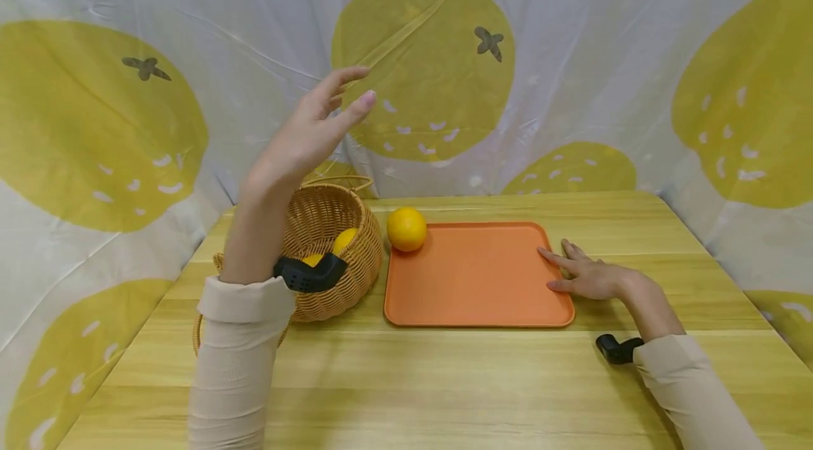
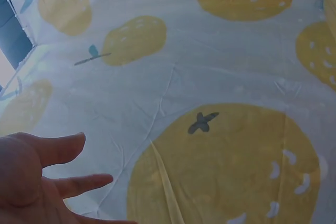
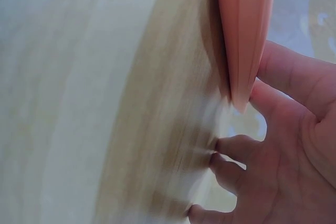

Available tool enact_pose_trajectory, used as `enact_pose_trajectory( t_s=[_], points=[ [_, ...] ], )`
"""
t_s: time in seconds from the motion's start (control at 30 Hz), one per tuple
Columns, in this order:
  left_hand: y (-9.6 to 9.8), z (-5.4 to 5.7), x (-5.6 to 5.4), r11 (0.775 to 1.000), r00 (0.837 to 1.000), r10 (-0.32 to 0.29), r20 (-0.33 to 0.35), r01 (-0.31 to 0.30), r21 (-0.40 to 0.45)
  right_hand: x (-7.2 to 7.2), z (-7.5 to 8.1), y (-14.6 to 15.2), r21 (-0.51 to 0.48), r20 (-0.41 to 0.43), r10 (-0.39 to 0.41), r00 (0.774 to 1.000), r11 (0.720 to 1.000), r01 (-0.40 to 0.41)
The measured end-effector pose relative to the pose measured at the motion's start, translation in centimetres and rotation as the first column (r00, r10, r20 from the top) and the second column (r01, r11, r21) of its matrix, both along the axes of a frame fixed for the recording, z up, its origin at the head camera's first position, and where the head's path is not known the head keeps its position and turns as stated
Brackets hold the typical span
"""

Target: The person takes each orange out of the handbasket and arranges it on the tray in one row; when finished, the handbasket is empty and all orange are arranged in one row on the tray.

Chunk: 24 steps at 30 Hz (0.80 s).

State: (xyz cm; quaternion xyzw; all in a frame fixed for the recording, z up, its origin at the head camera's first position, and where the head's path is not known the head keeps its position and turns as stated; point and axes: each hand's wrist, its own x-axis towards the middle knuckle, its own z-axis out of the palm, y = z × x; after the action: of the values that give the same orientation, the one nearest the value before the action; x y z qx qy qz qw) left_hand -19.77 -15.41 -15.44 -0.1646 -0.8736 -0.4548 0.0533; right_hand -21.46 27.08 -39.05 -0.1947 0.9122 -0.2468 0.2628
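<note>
My left hand (image 1: 305, 129) is raised above the wicker basket (image 1: 362, 274), its thumb and fingers apart with nothing between them. In the left wrist view that hand (image 2: 37, 182) shows spread fingers before the curtain. My right hand (image 1: 587, 274) rests at the right edge of the orange tray (image 1: 476, 281), thumb and fingertips touching the rim. In the right wrist view, other fingers of this hand (image 3: 283, 140) reach down to the table beside the tray's edge (image 3: 247, 30). An orange (image 1: 406, 229) sits at the tray's far left corner. More oranges (image 1: 344, 241) lie inside the basket, partly hidden.
The wooden table (image 1: 444, 386) carries the basket at left and the tray in the middle. Behind hangs a pale curtain (image 1: 571, 48) printed with large yellow fruit. Black wrist devices (image 1: 311, 274) sit at both cuffs. The left forearm covers part of the basket.
</note>
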Motion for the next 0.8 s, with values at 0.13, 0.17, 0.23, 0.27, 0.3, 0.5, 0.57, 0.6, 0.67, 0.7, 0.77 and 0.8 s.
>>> enact_pose_trajectory(
  t_s=[0.13, 0.17, 0.23, 0.27, 0.3, 0.5, 0.57, 0.6, 0.67, 0.7, 0.77, 0.8],
  points=[
    [-1.3, -0.3, -1.2, 0.999, 0.998, -0.026, 0.055, 0.028, -0.034, -0.1, -0.1, 0.1, -0.009, 0.005, -0.002, 1.0, 1.0, 0.002],
    [-1.7, -0.5, -1.6, 0.998, 0.997, -0.037, 0.065, 0.039, -0.039, -0.1, -0.2, 0.1, -0.009, 0.004, -0.002, 1.0, 1.0, 0.002],
    [-2.6, -1.0, -2.2, 0.997, 0.994, -0.061, 0.089, 0.066, -0.046, -0.1, -0.2, 0.1, -0.006, -0.002, -0.001, 1.0, 1.0, 0.0],
    [-3.1, -1.3, -2.5, 0.996, 0.991, -0.075, 0.106, 0.08, -0.045, -0.1, -0.2, 0.1, -0.006, -0.003, 0.0, 1.0, 1.0, 0.0],
    [-3.7, -1.6, -2.9, 0.994, 0.988, -0.09, 0.126, 0.096, -0.042, -0.1, -0.2, 0.1, -0.002, -0.006, 0.001, 1.0, 1.0, -0.001],
    [-7.1, -3.3, -4.7, 0.988, 0.955, -0.153, 0.253, 0.153, 0.02, -0.1, 0.0, 0.1, 0.008, -0.009, 0.001, 1.0, 1.0, -0.001],
    [-8.1, -3.9, -5.4, 0.985, 0.945, -0.171, 0.279, 0.168, 0.036, 0.0, 0.0, 0.1, 0.007, -0.008, -0.002, 1.0, 1.0, 0.002],
    [-8.6, -4.2, -5.7, 0.983, 0.94, -0.182, 0.289, 0.177, 0.042, 0.0, 0.0, 0.1, 0.008, -0.008, -0.003, 1.0, 1.0, 0.003],
    [-9.5, -4.9, -6.5, 0.98, 0.93, -0.198, 0.311, 0.195, 0.042, 0.1, 0.1, 0.1, 0.004, -0.005, -0.006, 1.0, 1.0, 0.006],
    [-9.9, -5.3, -7.0, 0.979, 0.925, -0.202, 0.322, 0.201, 0.037, 0.1, 0.1, 0.0, 0.004, -0.003, -0.007, 1.0, 1.0, 0.007],
    [-10.7, -6.1, -7.9, 0.974, 0.908, -0.221, 0.355, 0.225, 0.03, 0.1, 0.0, 0.0, 0.001, 0.001, -0.009, 1.0, 1.0, 0.009],
    [-11.1, -6.5, -8.4, 0.969, 0.898, -0.237, 0.372, 0.247, 0.02, 0.1, 0.0, 0.0, -0.002, 0.003, -0.01, 1.0, 1.0, 0.01]
  ],
)
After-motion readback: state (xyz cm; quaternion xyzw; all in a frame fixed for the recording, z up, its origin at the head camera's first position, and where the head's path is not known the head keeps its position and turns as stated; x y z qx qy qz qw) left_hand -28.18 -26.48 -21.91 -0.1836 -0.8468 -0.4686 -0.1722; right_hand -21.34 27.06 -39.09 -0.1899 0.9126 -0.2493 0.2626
